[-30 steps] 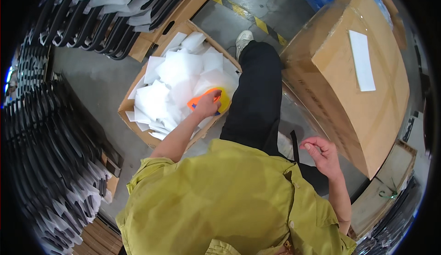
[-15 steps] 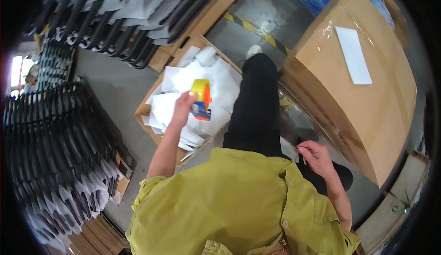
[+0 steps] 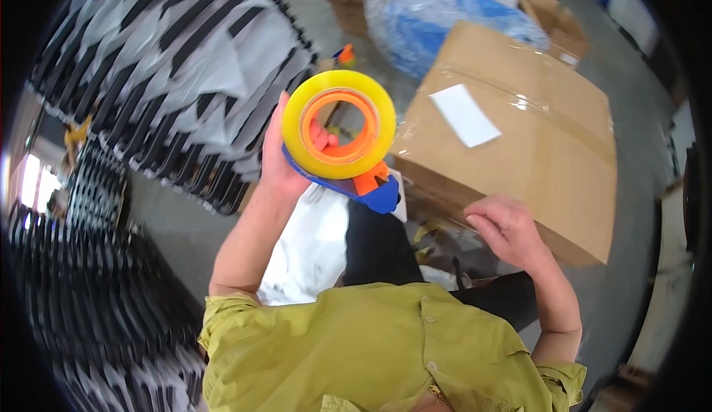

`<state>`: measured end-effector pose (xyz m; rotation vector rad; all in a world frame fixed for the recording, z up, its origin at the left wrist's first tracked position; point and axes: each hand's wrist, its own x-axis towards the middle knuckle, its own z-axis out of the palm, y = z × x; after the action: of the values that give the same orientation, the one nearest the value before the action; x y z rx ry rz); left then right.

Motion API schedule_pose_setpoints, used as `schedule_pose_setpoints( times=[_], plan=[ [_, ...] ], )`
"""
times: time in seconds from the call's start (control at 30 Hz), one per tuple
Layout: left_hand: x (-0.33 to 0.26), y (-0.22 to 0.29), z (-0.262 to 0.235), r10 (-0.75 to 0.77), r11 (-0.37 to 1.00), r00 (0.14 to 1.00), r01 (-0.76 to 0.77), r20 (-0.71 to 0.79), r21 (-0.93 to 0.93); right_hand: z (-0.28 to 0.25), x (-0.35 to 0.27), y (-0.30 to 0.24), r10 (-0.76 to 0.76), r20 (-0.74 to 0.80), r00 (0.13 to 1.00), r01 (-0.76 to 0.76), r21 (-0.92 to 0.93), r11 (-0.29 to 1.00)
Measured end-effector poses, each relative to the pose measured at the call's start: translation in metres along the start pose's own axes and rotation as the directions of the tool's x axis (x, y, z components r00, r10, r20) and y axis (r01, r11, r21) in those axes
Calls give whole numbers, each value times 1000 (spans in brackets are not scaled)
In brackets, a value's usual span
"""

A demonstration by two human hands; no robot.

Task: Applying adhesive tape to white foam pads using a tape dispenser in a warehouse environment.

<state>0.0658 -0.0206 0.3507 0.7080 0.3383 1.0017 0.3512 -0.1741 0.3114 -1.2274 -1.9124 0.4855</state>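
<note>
My left hand (image 3: 285, 163) holds up a tape dispenser (image 3: 343, 139) with a yellow tape roll, orange core and blue frame, raised close to the camera. My right hand (image 3: 506, 228) hangs loosely curled and holds nothing, just in front of the near edge of a large sealed cardboard box (image 3: 519, 126) with a white label on top. Below the dispenser lies a box of white plastic bags (image 3: 311, 245), partly hidden by my arm and black trouser leg.
Rows of black-and-white packaged items (image 3: 178, 63) fill the left side and the far left floor. A blue plastic-wrapped bundle (image 3: 437, 11) stands behind the cardboard box. Grey concrete floor (image 3: 638, 182) shows at right, with more cartons at the right rim.
My left hand lifted the tape dispenser out of the box of white bags and raised it toward the camera. My right hand moved closer to the big cardboard box.
</note>
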Motion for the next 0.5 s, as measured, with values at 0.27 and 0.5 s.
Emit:
schedule_pose_setpoints(
  times=[0.27, 0.5],
  plan=[
    [71, -41, 148, -93, 427, 859, -422, 503, 800, -77, -39, -16, 331, -496, 803, -218, 273, 937],
    [69, -132, 188, -455, -169, -30, -978, 890, -119, -77, -35, -21, 358, -589, 725, -162, 359, 919]
  ],
)
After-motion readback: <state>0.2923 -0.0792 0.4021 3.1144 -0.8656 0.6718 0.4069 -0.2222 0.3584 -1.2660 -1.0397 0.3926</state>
